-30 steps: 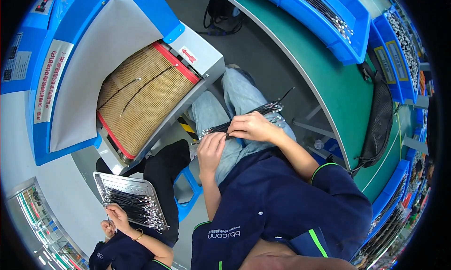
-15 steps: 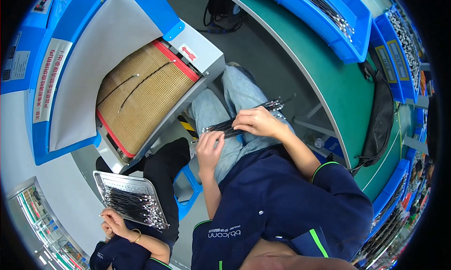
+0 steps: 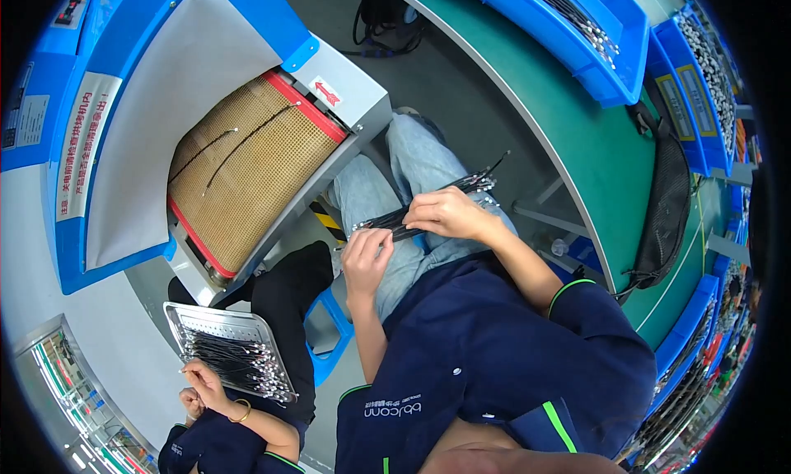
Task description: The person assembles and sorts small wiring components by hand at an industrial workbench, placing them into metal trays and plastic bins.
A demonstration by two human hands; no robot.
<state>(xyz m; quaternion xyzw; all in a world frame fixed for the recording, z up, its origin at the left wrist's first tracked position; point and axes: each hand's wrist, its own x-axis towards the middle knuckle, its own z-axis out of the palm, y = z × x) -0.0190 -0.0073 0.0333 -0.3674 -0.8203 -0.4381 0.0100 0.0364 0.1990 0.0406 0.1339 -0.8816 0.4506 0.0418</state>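
Observation:
A bundle of thin black cables (image 3: 476,182) with small metal ends lies across my lap, over the jeans. My right hand (image 3: 449,213) is closed around the middle of the bundle from above. At its left end, my left hand (image 3: 366,260) has curled fingers pinching at the cables; exactly which strands it holds is hidden. One cable sticks up beyond the rest at the bundle's right end.
To the left, a conveyor belt (image 3: 255,177) carries two black cables out of a blue-framed machine. A co-worker with a metal tray (image 3: 262,324) of cables sits at lower left. A green table (image 3: 568,136) with blue bins (image 3: 614,78) and a black bag (image 3: 666,218) curves along the right.
The loose cable end at the bundle's right, blurred before, now points higher and shows sharply. My hands keep almost the same places. The co-worker's hands have shifted slightly.

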